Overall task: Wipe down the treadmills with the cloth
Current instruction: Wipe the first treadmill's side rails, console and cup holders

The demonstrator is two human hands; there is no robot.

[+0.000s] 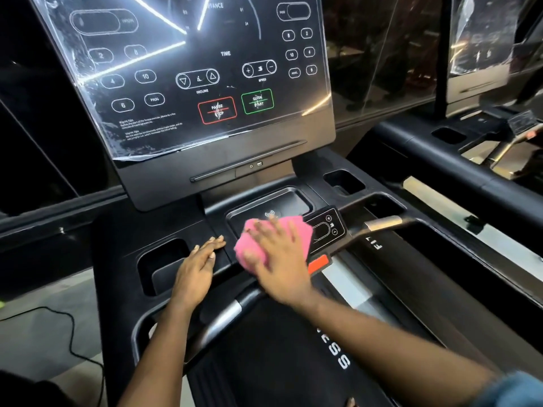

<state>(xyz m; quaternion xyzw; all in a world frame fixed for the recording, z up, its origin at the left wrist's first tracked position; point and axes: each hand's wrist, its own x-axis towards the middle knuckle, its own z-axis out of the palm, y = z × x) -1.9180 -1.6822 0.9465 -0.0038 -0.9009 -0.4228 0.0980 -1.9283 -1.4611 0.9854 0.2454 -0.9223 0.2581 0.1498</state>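
A black treadmill fills the view, its console deck (164, 230) just below a touch panel (188, 74) covered in plastic film. A pink cloth (296, 233) lies on the front edge of the central phone tray (282, 201). My right hand (279, 259) presses flat on the cloth with fingers spread and straight; it is blurred by motion. My left hand (197, 268) rests flat on the deck to the left of the cloth, fingers straight, beside the left cup recess (161, 259).
A small speed keypad (326, 227) and a red safety tab (318, 264) sit right of the cloth. Metal grip bars (382, 223) flank the belt (279, 348). A second treadmill (484, 69) stands to the right. A black cable (70, 333) runs across the floor at left.
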